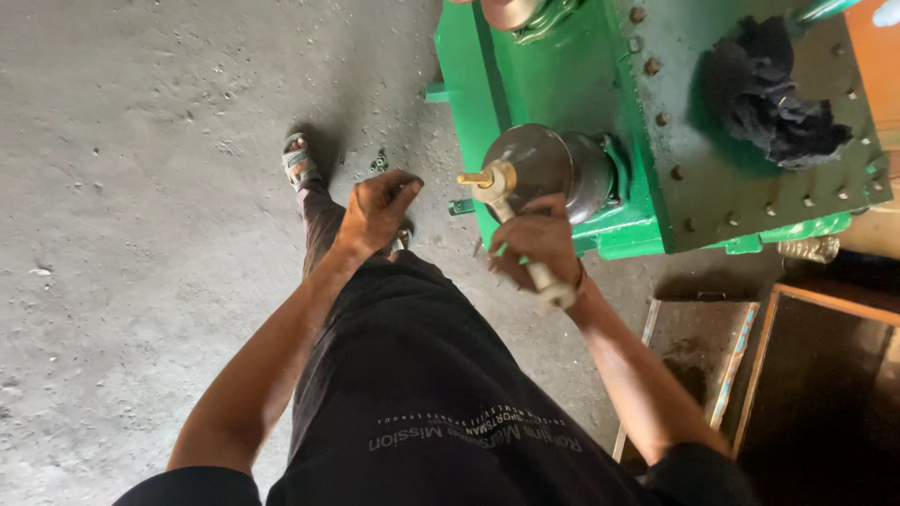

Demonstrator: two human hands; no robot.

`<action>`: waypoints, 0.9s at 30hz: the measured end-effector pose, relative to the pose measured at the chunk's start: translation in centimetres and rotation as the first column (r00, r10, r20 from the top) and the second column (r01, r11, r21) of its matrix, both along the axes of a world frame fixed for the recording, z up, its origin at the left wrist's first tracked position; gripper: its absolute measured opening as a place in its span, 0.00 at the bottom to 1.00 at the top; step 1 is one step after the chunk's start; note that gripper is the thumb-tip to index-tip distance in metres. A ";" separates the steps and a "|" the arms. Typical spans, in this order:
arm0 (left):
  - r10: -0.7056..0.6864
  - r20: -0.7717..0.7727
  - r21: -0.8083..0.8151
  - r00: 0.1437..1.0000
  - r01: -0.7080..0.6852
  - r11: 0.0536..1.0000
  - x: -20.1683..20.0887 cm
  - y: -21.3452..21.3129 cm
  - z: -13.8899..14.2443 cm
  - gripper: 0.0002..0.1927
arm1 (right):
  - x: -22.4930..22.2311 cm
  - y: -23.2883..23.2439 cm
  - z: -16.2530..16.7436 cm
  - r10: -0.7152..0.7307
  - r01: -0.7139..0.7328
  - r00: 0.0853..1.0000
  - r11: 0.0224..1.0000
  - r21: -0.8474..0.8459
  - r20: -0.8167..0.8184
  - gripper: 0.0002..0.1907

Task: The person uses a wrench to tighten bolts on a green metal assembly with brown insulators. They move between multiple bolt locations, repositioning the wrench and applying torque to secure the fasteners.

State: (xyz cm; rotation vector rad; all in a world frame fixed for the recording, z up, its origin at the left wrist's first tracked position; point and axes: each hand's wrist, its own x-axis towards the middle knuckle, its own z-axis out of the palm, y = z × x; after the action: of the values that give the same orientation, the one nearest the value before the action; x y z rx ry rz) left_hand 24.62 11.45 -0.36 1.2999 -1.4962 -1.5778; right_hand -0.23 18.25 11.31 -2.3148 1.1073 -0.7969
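My right hand (536,245) grips the pale handle of a hammer (514,225), whose brass-coloured head sits against the dark round shaft end (544,164) sticking out of a green machine housing (600,112). My left hand (377,208) hangs free to the left of the hammer, fingers curled loosely, holding nothing that I can see. Both arms reach forward over my dark shirt and my leg.
A black rag (773,94) lies on the bolted top plate of the green housing. A second round shaft end (511,11) shows at the top. An open wooden-edged box (825,375) and a flat tray (694,347) sit at the right. My sandalled foot (300,161) stands on the concrete floor (141,187).
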 end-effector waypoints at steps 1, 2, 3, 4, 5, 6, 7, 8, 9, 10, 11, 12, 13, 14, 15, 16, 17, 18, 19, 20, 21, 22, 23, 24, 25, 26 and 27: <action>0.007 -0.001 -0.019 1.000 -0.007 1.000 0.1 -0.1 0.3 0.12 | -0.7 0.3 -1.0 -0.174 0.147 0.969 0.977 0.158 0.176 0.19; 0.010 -0.005 -0.034 1.000 -0.011 0.999 0.2 0.1 0.3 0.12 | -1.3 0.3 -2.0 -0.364 0.256 0.879 0.906 0.337 0.310 0.18; 0.020 -0.007 -0.050 1.000 -0.020 0.999 0.2 0.3 0.1 0.12 | -1.7 0.1 -2.8 -0.545 0.310 0.740 0.796 0.520 0.394 0.17; 0.026 -0.020 0.073 0.999 -0.025 0.997 0.3 0.5 -0.3 0.12 | -2.3 -1.1 -3.4 -0.581 0.449 0.773 0.785 0.427 0.255 0.13; 0.029 -0.034 0.199 0.999 -0.021 0.980 0.3 0.9 -0.7 0.12 | -2.8 -2.9 -3.9 -0.626 0.571 0.772 0.759 0.312 0.110 0.23; 0.032 -0.047 0.326 0.998 -0.015 0.945 0.3 1.3 -1.2 0.13 | -3.3 -5.0 -4.2 -0.569 0.566 0.820 0.822 -0.059 -0.062 0.19; 0.042 -0.062 0.264 0.997 -0.024 0.964 0.2 1.7 -1.7 0.12 | -3.5 -7.8 -4.5 -0.536 0.417 0.806 0.816 -0.401 -0.252 0.16; 0.048 -0.078 0.201 0.996 -0.031 0.979 0.0 2.0 -2.0 0.12 | -3.0 -11.4 -5.3 -0.596 0.584 0.803 0.784 0.211 -0.009 0.19; 0.051 -0.093 0.141 0.994 -0.038 0.989 -0.1 2.3 -2.3 0.12 | -2.0 -14.8 -6.0 -0.718 0.377 0.678 0.524 0.764 0.158 0.23; 0.027 -0.066 0.078 0.997 -0.022 0.997 -0.4 2.6 -2.4 0.11 | -0.6 -17.3 -6.8 -0.591 0.447 0.801 0.479 0.756 -0.099 0.27; 0.008 -0.038 0.010 0.999 -0.007 1.000 -0.6 2.8 -2.3 0.11 | 1.2 -19.3 -7.5 -0.405 0.515 0.846 0.454 0.727 -0.347 0.30; -0.008 -0.010 -0.058 1.000 0.007 0.998 -1.0 2.8 -2.1 0.10 | 3.4 -20.6 -7.9 -0.214 0.337 0.941 0.541 0.770 -0.261 0.35; -0.031 -0.042 -0.066 0.999 0.029 0.997 -1.4 2.7 -1.7 0.12 | 5.8 -21.4 -7.8 0.027 0.153 0.973 0.664 0.732 -0.228 0.36; -0.054 -0.071 -0.075 0.996 0.049 0.996 -1.8 2.5 -1.1 0.15 | 7.9 -21.8 -7.8 0.274 -0.059 0.938 0.728 0.683 -0.210 0.37; -0.077 -0.098 -0.087 0.992 0.068 0.994 -2.3 2.1 -0.5 0.18 | 10.1 -21.9 -7.3 0.238 0.024 0.916 0.772 0.635 -0.324 0.33; -0.087 -0.098 -0.159 0.991 0.070 0.985 -2.7 1.6 0.2 0.20 | 11.8 -21.7 -6.2 0.194 0.105 0.880 0.811 0.576 -0.433 0.33; -0.094 -0.097 -0.224 0.991 0.070 0.972 -3.3 0.9 1.0 0.21 | 12.5 -21.1 -4.7 0.060 0.133 0.934 0.856 0.499 -0.353 0.29; -0.100 -0.093 -0.280 0.991 0.070 0.957 -3.7 0.4 1.8 0.23 | 13.0 -20.2 -3.2 -0.065 0.172 0.966 0.887 0.430 -0.250 0.27; -0.120 -0.074 -0.360 0.990 0.086 0.929 -4.0 -0.4 2.6 0.21 | 12.5 -19.3 -1.5 -0.205 0.282 0.957 0.827 0.486 -0.206 0.26; -0.145 -0.054 -0.445 0.988 0.106 0.889 -4.3 -1.3 3.3 0.18 | 11.1 -18.3 0.3 -0.348 0.383 0.922 0.751 0.538 -0.170 0.26; -0.171 -0.034 -0.527 0.985 0.128 0.840 -4.4 -2.0 4.0 0.15 | 9.5 -16.6 1.8 -0.406 0.339 0.914 0.783 0.522 0.015 0.26; -0.196 0.009 -0.579 0.981 0.165 0.799 -4.3 -2.7 4.6 0.14 | 7.5 -14.7 3.2 -0.444 0.301 0.873 0.816 0.493 0.202 0.25; -0.218 0.055 -0.631 0.974 0.203 0.749 -4.0 -3.4 5.1 0.13 | 5.6 -13.0 4.1 -0.457 0.269 0.801 0.852 0.449 0.387 0.24; -0.237 0.100 -0.680 0.966 0.240 0.692 -3.8 -4.2 5.5 0.12 | 3.6 -11.2 4.8 -0.495 0.293 0.716 0.853 0.432 0.492 0.25; -0.293 0.200 -0.671 0.935 0.349 0.654 -3.8 -5.0 5.8 0.12 | 1.6 -9.4 5.4 -0.513 0.318 0.623 0.856 0.408 0.591 0.25; -0.348 0.299 -0.645 0.889 0.456 0.613 -3.7 -5.7 6.1 0.12 | 0.2 -7.0 5.6 -0.562 0.403 0.578 0.827 0.393 0.591 0.28; -0.396 0.392 -0.608 0.830 0.558 0.565 -3.8 -6.3 6.2 0.13 | -1.1 -4.5 5.8 -0.609 0.484 0.529 0.789 0.379 0.591 0.31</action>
State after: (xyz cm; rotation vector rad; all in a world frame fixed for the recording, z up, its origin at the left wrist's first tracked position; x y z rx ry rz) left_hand 20.87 5.19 5.87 0.6246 -2.4378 -0.9304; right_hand -1.33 13.78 17.15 -1.2548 1.4526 -1.5711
